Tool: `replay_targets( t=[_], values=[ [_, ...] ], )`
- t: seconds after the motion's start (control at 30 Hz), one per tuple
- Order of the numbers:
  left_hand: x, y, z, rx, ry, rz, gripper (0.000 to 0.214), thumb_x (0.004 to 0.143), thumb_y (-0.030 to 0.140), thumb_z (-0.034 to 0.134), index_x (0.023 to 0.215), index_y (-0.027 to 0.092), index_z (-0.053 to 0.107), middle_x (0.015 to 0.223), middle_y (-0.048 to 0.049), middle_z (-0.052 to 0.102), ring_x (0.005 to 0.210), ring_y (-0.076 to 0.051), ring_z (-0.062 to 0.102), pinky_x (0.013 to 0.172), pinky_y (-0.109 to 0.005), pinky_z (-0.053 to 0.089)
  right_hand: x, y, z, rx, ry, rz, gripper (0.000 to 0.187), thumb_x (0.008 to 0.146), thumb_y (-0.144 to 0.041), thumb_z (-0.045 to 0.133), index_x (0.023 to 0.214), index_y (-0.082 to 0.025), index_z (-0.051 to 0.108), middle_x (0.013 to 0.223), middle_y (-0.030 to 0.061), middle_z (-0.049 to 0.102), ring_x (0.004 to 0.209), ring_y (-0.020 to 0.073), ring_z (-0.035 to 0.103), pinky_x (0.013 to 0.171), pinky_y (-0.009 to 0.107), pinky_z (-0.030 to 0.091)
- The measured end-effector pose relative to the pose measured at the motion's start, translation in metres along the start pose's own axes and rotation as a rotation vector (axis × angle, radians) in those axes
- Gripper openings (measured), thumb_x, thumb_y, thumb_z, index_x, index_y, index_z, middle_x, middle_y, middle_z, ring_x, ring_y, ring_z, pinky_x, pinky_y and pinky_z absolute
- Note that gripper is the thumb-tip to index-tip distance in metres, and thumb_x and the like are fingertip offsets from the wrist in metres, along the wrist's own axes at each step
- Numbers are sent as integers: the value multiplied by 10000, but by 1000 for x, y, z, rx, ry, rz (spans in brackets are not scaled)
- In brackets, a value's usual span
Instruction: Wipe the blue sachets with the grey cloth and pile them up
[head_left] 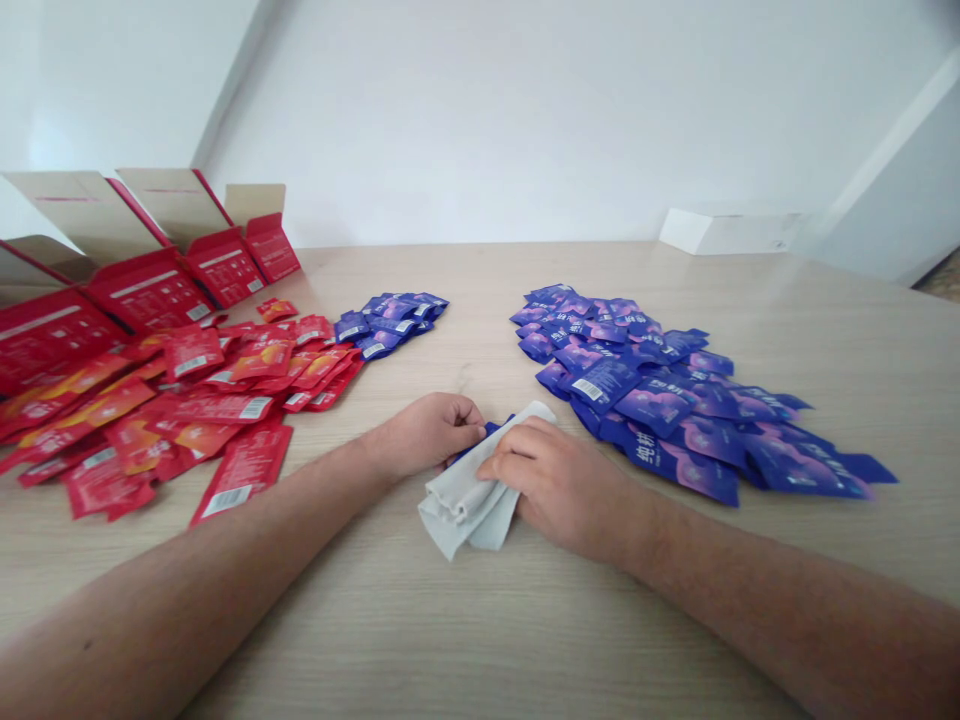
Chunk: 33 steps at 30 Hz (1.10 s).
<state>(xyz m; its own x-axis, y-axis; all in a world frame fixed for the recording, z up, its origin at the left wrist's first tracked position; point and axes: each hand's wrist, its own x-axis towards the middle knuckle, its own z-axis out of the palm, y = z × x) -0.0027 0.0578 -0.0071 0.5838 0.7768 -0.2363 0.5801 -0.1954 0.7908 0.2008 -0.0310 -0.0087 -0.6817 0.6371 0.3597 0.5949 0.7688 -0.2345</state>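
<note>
My left hand [427,435] is curled around the edge of a blue sachet [491,428], most of which is hidden by my fingers and a crumpled pale grey cloth [461,505]. My right hand [559,485] presses on that cloth and grips its upper fold. Both hands are close together in the middle of the wooden table [390,620]. To the left lies a loose heap of red sachets [202,410]. A larger heap of blue-purple sachets [652,400] lies just right of my right hand, and a smaller blue heap [386,320] lies farther back.
Several open red-and-white cartons [150,290] stand along the table's far left side. A white box [724,232] sits at the far right edge, against the white wall [525,110].
</note>
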Motion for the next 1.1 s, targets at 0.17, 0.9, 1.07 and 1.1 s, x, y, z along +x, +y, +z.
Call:
replay_targets(
  t=[0.17,0.9,1.07,1.1],
  values=[
    [-1,0,0,36,18,24,262,853,430,563,829,182,646,601,29,586,477,-92,517,432,-177,404,-1,-3,1,10,-25,-78,255,881,-87,589,1099,-180,684,1007,76,647,986,230,544,882,362,466],
    [2,-3,0,55,28,43,274,850,431,565,840,174,659,633,24,608,510,-94,520,470,-188,399,0,-6,4,5,-19,-36,228,907,-121,592,1103,-192,685,1008,63,645,1001,229,542,899,366,460],
    [2,-3,0,62,42,58,255,835,421,582,823,179,663,649,32,614,528,-89,518,485,-187,398,-2,-5,4,17,-39,-147,194,968,-184,545,1092,-201,694,989,65,649,975,215,557,887,353,469],
    [2,-2,0,55,36,48,250,837,416,575,820,181,658,637,37,606,515,-88,510,471,-185,386,-2,-1,3,14,-25,-104,204,956,-163,556,1103,-196,692,1003,69,649,989,217,560,894,353,470]
  ],
)
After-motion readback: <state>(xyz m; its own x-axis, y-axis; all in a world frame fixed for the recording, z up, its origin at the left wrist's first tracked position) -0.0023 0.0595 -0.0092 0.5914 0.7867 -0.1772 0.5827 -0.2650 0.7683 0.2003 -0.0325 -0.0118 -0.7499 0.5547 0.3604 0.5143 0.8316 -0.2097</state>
